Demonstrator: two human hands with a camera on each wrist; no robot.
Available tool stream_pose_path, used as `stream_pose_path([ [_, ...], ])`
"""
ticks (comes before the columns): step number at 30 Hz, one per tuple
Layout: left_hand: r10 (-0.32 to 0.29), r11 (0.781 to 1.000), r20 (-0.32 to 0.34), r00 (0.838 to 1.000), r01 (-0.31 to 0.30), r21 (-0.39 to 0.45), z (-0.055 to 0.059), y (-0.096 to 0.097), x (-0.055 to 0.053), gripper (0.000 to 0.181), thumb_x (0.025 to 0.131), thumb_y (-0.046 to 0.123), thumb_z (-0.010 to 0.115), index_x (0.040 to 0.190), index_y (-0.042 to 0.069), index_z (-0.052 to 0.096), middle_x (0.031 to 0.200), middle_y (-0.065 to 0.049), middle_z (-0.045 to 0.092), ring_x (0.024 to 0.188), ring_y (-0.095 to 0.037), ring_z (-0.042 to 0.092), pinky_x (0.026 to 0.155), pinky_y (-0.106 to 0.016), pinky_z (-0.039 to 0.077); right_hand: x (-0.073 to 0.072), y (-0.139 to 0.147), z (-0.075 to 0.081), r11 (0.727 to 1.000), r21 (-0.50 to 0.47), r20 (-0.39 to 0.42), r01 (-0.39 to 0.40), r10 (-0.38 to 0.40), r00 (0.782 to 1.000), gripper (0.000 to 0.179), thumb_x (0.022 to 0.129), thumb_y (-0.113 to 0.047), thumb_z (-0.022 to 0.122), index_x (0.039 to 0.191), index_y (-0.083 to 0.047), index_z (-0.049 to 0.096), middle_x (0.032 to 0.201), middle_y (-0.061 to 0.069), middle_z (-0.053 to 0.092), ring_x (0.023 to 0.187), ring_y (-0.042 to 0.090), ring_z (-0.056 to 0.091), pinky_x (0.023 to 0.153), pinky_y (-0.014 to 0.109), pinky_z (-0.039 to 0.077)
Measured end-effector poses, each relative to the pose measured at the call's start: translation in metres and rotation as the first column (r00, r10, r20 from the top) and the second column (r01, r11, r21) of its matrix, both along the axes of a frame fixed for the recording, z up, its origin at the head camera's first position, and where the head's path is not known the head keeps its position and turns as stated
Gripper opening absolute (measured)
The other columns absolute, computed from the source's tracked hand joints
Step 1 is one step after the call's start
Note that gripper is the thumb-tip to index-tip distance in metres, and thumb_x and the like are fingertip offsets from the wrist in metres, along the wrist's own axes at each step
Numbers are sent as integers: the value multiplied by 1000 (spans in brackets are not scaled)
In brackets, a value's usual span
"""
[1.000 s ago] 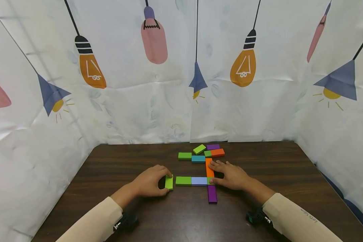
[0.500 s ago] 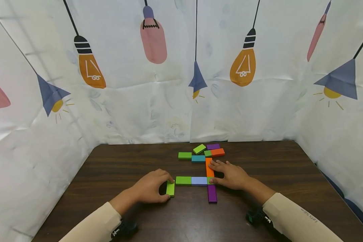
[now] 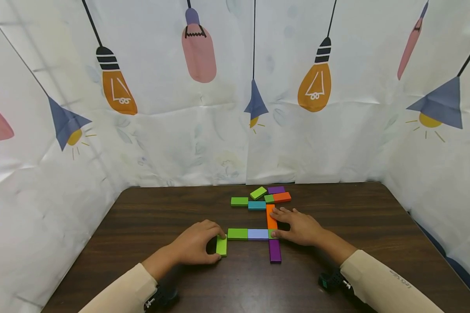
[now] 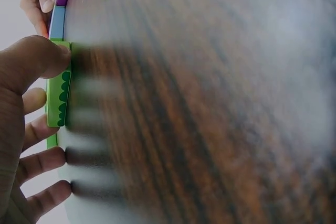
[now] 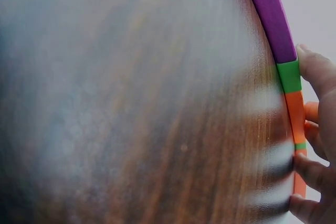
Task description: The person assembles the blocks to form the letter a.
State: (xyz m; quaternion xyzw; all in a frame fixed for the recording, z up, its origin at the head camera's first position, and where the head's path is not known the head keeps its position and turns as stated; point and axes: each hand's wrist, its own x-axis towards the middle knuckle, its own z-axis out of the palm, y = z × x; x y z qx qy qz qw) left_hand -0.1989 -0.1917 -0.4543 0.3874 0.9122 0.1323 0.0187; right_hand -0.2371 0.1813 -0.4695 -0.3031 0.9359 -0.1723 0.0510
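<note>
My left hand (image 3: 197, 243) pinches a lime green block (image 3: 221, 246) at its ends, thumb near and index finger far. That block stands lengthwise at the left end of a row, its far corner right at a green block (image 3: 237, 234). In the left wrist view its side has dark green scallops. Rightward in the row come a pale blue block (image 3: 257, 234) and a small green block (image 3: 270, 233). My right hand (image 3: 297, 228) rests with fingertips on an orange block (image 3: 271, 216) and thumb on the small green one. A purple block (image 3: 275, 252) extends toward me.
Behind the orange block lie a teal block (image 3: 256, 206), another green block (image 3: 239, 201), a small green piece (image 3: 269, 198), a red-orange block (image 3: 282, 197), a tilted lime block (image 3: 258, 193) and a purple one (image 3: 276, 190). A printed curtain (image 3: 203, 148) hangs behind the dark table (image 3: 235, 282).
My left hand has slid the lime green block toward me and slightly right, up to the row's left end. The right hand has stayed in place.
</note>
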Motion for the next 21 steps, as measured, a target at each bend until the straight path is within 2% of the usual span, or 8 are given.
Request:
stream_pose_path([
  [8, 4, 1000, -3, 1000, -4, -1, -1, 1, 1, 44, 88, 43, 78, 125, 22, 67, 126, 7, 61, 121, -17, 55, 102, -49, 47, 1, 0, 1, 1000, -7, 6, 0, 0, 1000, 79, 94, -67, 58, 155, -17, 48, 159, 1, 43, 147, 27, 37, 117, 57, 28],
  [13, 10, 1000, 5, 1000, -9, -8, -1, 0, 1, 53, 88, 49, 77, 131, 21, 65, 130, 6, 60, 124, -17, 54, 104, -50, 46, 1, 0, 1, 1000, -7, 8, 3, -3, 1000, 80, 94, -68, 58, 155, -17, 48, 158, 1, 43, 147, 26, 37, 118, 57, 27],
  [17, 25, 1000, 33, 999, -25, -5, 1, -1, 0, 61, 89, 56, 74, 139, 21, 61, 135, 5, 58, 128, -18, 52, 105, -49, 45, 1, 0, 1, 1000, -6, 9, 6, -6, 1000, 80, 94, -69, 57, 155, -18, 49, 159, 0, 43, 147, 26, 37, 117, 57, 27],
  [21, 54, 998, 36, 998, -55, 16, 4, -2, -3, 59, 94, 58, 67, 140, 21, 60, 137, 3, 57, 129, -22, 52, 105, -51, 45, 2, 0, 1, 1000, -11, 10, 4, -4, 1000, 80, 94, -69, 57, 155, -18, 49, 158, 1, 43, 147, 26, 37, 117, 57, 27],
])
